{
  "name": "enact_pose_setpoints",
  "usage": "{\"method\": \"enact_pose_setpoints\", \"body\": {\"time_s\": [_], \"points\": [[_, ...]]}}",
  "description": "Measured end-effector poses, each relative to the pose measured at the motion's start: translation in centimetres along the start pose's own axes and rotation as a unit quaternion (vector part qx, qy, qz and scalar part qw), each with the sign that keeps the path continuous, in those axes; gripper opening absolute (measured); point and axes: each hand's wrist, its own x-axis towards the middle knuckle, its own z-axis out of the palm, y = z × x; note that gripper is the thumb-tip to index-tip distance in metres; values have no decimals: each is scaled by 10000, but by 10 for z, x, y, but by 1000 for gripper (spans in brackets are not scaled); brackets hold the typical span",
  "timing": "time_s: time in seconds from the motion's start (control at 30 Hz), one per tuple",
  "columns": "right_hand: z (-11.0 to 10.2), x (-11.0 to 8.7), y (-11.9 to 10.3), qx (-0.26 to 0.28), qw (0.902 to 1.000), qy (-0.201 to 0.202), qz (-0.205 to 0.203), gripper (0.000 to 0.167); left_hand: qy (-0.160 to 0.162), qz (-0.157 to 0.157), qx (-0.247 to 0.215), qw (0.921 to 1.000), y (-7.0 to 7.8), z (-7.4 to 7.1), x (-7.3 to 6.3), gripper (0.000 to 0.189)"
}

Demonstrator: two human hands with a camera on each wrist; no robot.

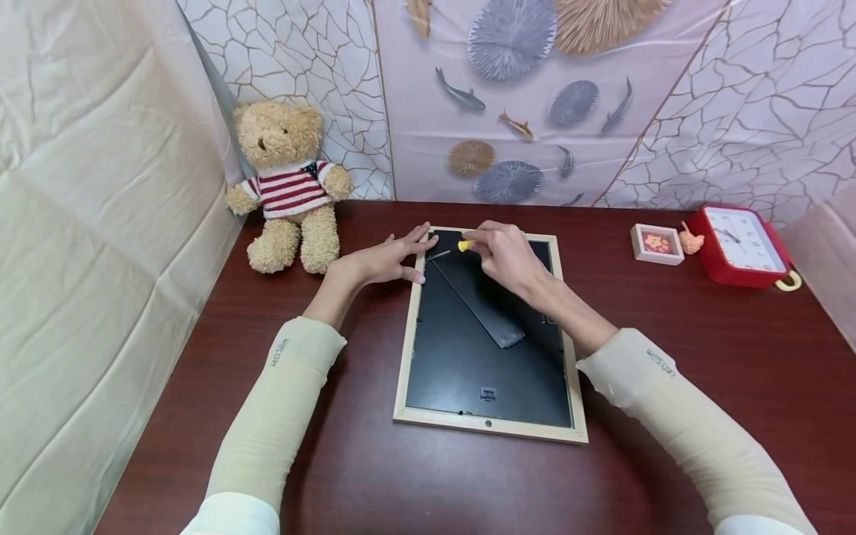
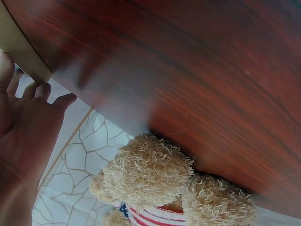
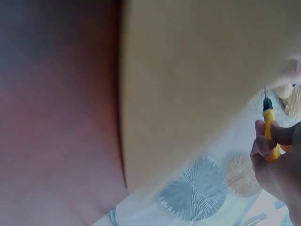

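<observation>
The frame (image 1: 441, 419) lies on the table (image 1: 669, 334). My right hand (image 1: 504, 254) grips the screwdriver (image 1: 464, 245) near its far left corner; my left hand (image 1: 386, 261), fingers extended, touches it. I should probably pry gently.

The head view is bright, glare pales the tabletop (image 1: 428, 483), and the right wrist view blurs.

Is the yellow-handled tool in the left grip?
No, the right grip holds the yellow-handled tool, while the left grip rests at the picture frame.
</observation>
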Motion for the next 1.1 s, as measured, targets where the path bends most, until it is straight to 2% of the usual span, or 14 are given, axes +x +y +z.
{"method": "enact_pose_setpoints", "body": {"time_s": [0.13,0.23,0.4,0.43,0.47,0.57,0.67,0.7,0.77,0.93,1.1], "points": [[-5,10,3,43,9999,-144,-84,27,54,97,52,9999,-3,1,0,96],[-4,10,6,97,9998,-162,-41,27,94,95,45,9999,-2,3,-1,96],[0,-5,8,-145,9997,-201,54,22,92,7,-83,9999,1,5,-3,95],[1,-9,8,-240,9995,-224,18,22,98,0,-121,9999,2,5,-3,95],[1,-12,7,-337,9991,-258,-43,22,78,-14,-106,9999,14,3,-10,94],[2,-22,1,-593,9973,-302,-325,23,109,-25,-160,9998,15,2,-11,93],[3,-29,-5,-761,9953,-239,-544,24,138,22,-127,9998,12,2,-10,94],[3,-30,-7,-793,9949,-195,-585,23,166,55,-161,9997,-2,4,-3,95],[4,-32,-9,-811,9947,-119,-613,22,166,99,-142,9997,-2,4,-3,96],[2,-27,-11,-721,9956,-21,-592,20,136,93,-205,9997,3,4,-7,96],[-5,-7,-8,-522,9974,-172,-474,21,143,76,-183,9997,5,4,-9,95]]}}
